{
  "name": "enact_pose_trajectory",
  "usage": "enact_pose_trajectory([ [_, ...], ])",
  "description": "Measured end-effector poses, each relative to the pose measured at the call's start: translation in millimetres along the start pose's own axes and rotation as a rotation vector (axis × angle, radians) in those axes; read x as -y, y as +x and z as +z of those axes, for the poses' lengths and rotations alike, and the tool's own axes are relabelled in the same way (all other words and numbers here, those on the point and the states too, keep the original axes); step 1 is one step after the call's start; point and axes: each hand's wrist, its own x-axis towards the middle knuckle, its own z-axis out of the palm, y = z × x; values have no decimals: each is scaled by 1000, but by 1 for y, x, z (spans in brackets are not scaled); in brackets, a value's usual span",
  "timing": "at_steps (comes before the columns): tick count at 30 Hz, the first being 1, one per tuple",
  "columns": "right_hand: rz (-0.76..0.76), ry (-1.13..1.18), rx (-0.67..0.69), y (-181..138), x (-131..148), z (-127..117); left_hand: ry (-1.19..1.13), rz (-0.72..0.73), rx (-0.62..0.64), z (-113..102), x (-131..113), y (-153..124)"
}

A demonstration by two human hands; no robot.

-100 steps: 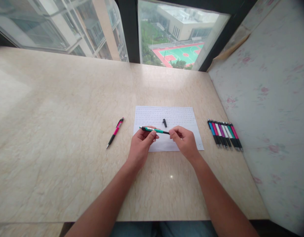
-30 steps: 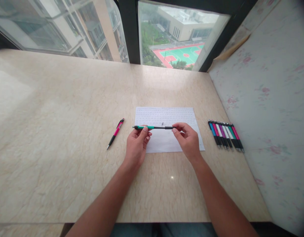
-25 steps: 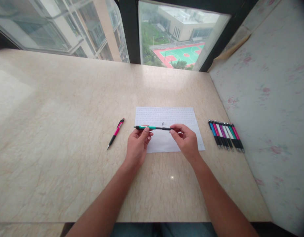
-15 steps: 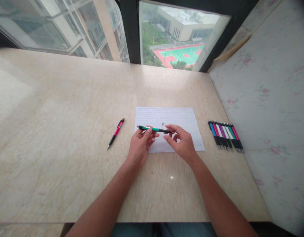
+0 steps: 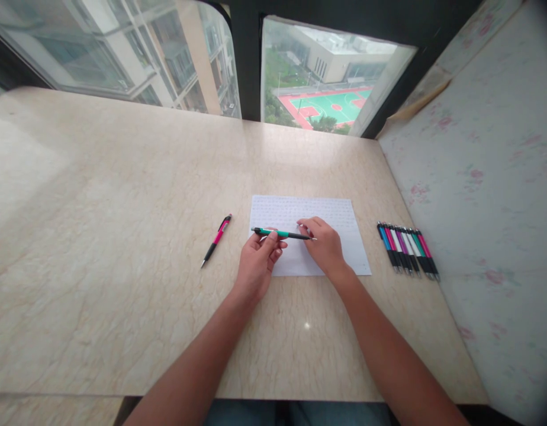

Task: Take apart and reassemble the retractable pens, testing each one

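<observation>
My left hand (image 5: 258,257) pinches a green and black ballpoint pen (image 5: 283,234) by its green barrel, holding it level above the paper. The pen's clicker end points left. A thin bare refill point sticks out of its black grip at the right, with no silver cone around it. My right hand (image 5: 324,241) is down on the lined sheet of paper (image 5: 344,236), behind the pen's point. Its thumb and fingertips are closed around a small silver pen tip (image 5: 299,224), mostly hidden by the fingers.
A pink and black pen (image 5: 216,240) lies slanted on the marble-patterned tabletop (image 5: 122,266), left of the paper. Several pens (image 5: 406,249) in mixed colours lie side by side at the right, near the flowered wall (image 5: 491,225). Windows (image 5: 318,77) stand behind the table.
My right hand has moved from the pen's front end to the paper, and its fingers have closed on the small silver piece lying there. My left hand still holds the pen.
</observation>
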Motion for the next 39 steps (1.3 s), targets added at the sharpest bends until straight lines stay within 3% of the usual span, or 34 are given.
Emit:
enact_pose_trajectory([
  [3, 52, 202, -77, -4, -4, -3, -18, 19, -13, -3, -3, 4],
  [8, 313, 778, -174, -19, -4, -14, -38, 71, -38, -8, -7, 9],
  [12, 333, 998, -187, -27, 3, -16, -17, 72, -54, -8, -6, 10],
  [27, 334, 1001, -146, -28, 11, -15, 23, 75, -45, -6, -3, 9],
  [39, 291, 768, -102, -31, 13, -11, 44, 54, -29, -3, 2, 5],
])
